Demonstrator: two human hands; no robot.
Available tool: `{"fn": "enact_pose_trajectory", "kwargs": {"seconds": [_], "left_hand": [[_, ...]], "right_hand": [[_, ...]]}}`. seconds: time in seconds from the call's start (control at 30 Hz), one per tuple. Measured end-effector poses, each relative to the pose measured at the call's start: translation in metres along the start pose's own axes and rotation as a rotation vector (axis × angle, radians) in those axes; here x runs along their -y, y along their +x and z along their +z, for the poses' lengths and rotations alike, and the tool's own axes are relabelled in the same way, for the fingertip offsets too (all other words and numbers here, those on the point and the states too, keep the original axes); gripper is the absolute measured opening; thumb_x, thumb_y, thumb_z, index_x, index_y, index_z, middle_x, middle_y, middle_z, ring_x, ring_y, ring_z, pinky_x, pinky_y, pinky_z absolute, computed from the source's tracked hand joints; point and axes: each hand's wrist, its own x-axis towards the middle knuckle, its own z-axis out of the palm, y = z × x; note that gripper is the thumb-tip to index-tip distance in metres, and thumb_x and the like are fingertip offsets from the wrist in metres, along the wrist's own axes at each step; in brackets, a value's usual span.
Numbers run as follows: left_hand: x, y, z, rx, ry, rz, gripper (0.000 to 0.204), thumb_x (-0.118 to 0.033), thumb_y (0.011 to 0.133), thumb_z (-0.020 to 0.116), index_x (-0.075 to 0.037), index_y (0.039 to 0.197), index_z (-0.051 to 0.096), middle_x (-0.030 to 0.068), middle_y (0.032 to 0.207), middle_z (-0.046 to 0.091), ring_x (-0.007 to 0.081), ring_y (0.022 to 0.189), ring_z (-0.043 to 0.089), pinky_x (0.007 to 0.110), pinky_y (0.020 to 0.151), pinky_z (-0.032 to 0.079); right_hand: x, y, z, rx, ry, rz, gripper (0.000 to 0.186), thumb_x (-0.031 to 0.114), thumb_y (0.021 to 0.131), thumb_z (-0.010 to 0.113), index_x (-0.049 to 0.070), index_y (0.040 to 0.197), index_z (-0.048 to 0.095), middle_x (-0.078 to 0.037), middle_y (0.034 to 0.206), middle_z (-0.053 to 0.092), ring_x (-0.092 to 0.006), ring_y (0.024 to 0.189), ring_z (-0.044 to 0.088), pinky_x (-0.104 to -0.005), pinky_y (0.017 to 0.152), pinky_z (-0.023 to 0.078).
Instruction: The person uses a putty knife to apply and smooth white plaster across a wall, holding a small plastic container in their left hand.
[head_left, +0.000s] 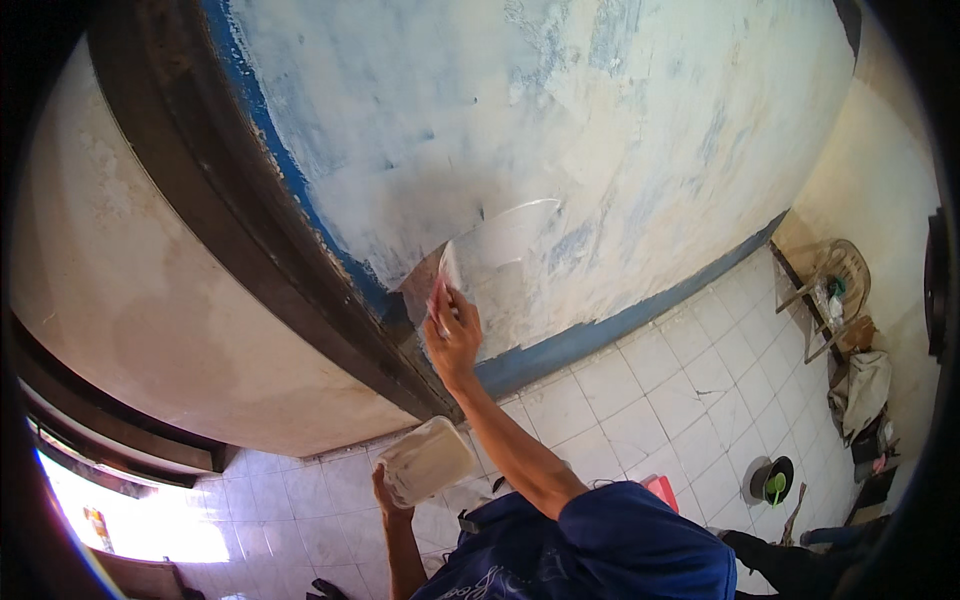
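Note:
My right hand point(455, 335) is closed on a putty knife with a wide blade point(447, 264), which is held against the wall point(620, 150). White filler coats much of that wall, with blue paint showing through in patches. A curved wet ridge of filler lies just right of the blade. Lower down, my left hand point(384, 495) grips a pale rectangular plastic tray point(437, 455) by its left side. Some light paste appears smeared inside it. The left fingers beneath the tray are hidden.
A dark wooden door frame point(215, 180) borders the wall at left. White floor tiles point(600, 385) run below. At right stand a plastic chair point(848, 285) holding items, a cloth point(864, 392), and a black bowl point(764, 472) with a green scoop point(775, 487). A red object point(661, 490) sits behind my sleeve.

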Motion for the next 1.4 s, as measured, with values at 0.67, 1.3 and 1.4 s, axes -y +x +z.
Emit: {"fn": "enact_pose_trajectory", "kwargs": {"seconds": [0.67, 1.3, 1.4], "left_hand": [[0.0, -0.011, 0.005, -0.007, -0.023, 0.084, 0.058, -0.049, 0.093, 0.042, -0.004, 0.13, 0.051, 0.0143, 0.124, 0.059, 0.0303, 0.111, 0.058, 0.045, 0.095, 0.048], [0.005, -0.014, -0.028, -0.034, -0.027, 0.07, 0.06, -0.047, 0.092, 0.044, -0.001, 0.129, 0.051, 0.0163, 0.123, 0.059, 0.0304, 0.11, 0.059, 0.042, 0.094, 0.048], [0.006, -0.011, -0.037, -0.142, -0.033, 0.09, 0.064, -0.055, 0.089, 0.04, -0.006, 0.129, 0.049, 0.0165, 0.113, 0.061, 0.0343, 0.085, 0.066, 0.047, 0.049, 0.058]], "right_hand": [[-0.052, 0.09, -0.053, -0.264, -0.019, 0.069, 0.03, -0.007, 0.078, 0.063, 0.001, 0.107, 0.067, -0.011, 0.092, 0.065, -0.0187, 0.078, 0.062, -0.0301, 0.064, 0.051], [-0.087, 0.095, -0.041, 0.019, -0.222, -0.629, 0.045, -0.006, 0.075, 0.067, 0.014, 0.115, 0.068, -0.01, 0.129, 0.055, -0.0278, 0.105, 0.052, -0.0402, 0.085, 0.044], [-0.111, 0.067, -0.032, 0.139, -0.259, -0.629, 0.049, -0.005, 0.075, 0.068, 0.019, 0.118, 0.067, -0.005, 0.133, 0.054, -0.0275, 0.107, 0.051, -0.0397, 0.088, 0.043]]}}
